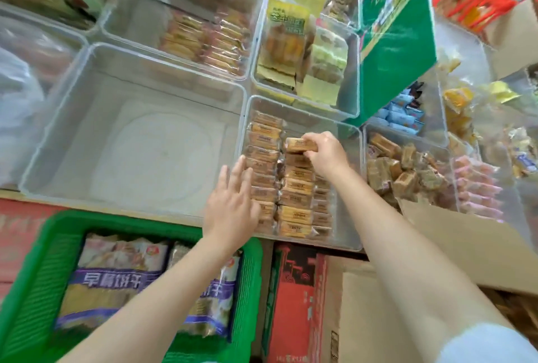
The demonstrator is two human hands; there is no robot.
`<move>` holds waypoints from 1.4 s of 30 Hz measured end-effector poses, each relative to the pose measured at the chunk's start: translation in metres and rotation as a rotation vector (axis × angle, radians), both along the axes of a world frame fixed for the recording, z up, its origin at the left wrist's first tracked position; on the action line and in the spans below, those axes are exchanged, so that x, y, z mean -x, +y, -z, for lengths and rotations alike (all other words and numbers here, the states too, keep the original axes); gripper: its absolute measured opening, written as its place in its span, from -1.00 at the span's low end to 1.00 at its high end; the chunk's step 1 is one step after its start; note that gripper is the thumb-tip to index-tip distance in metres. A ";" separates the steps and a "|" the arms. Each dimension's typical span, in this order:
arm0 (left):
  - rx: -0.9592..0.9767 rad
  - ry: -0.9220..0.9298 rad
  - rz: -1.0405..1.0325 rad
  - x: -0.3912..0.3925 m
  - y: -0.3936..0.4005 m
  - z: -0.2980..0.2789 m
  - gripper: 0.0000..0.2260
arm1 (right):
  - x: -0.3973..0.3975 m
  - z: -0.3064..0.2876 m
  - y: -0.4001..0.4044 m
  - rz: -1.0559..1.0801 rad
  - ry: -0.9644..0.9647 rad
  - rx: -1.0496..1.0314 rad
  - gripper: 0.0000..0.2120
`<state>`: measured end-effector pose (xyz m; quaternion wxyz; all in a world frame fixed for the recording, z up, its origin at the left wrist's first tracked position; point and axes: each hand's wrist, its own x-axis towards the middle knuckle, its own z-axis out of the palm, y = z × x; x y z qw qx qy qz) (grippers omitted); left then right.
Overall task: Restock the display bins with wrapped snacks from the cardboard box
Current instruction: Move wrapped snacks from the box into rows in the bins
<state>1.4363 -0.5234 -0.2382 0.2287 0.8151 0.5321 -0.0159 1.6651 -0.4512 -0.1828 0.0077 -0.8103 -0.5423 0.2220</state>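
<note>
My right hand (324, 154) pinches a brown wrapped snack (301, 145) level above the far end of the rows in the clear bin (350, 188). Stacked snacks (294, 196) fill its left side. My left hand (233, 202), fingers straight, presses the near-left stack. The cardboard box (454, 243) sits near right.

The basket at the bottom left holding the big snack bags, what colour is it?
Green, seen in the head view: the basket.

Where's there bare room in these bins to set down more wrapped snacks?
The large clear plastic bin left of the brown-snack bin is bare. That bin has a free strip along its right wall; its left rows are packed, as are the neighbouring bins.
</note>
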 end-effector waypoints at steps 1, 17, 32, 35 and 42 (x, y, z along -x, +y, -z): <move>-0.004 0.015 0.023 -0.001 0.001 0.005 -0.38 | 0.001 0.005 0.005 -0.037 -0.005 0.078 -0.65; 0.123 -0.051 -0.044 0.002 -0.010 -0.017 -0.36 | 0.015 0.019 0.002 0.170 0.022 0.110 -0.55; 0.203 -0.455 0.212 -0.103 -0.147 -0.145 -0.79 | -0.023 -0.145 -0.288 0.257 0.168 -0.754 -0.85; 0.322 -0.485 0.174 -0.140 -0.190 -0.160 -0.55 | -0.068 -0.139 -0.348 0.393 0.110 -0.738 -0.85; 0.256 -0.483 -0.021 -0.178 -0.240 -0.143 -0.28 | -0.150 -0.062 -0.402 0.464 0.058 0.080 -0.57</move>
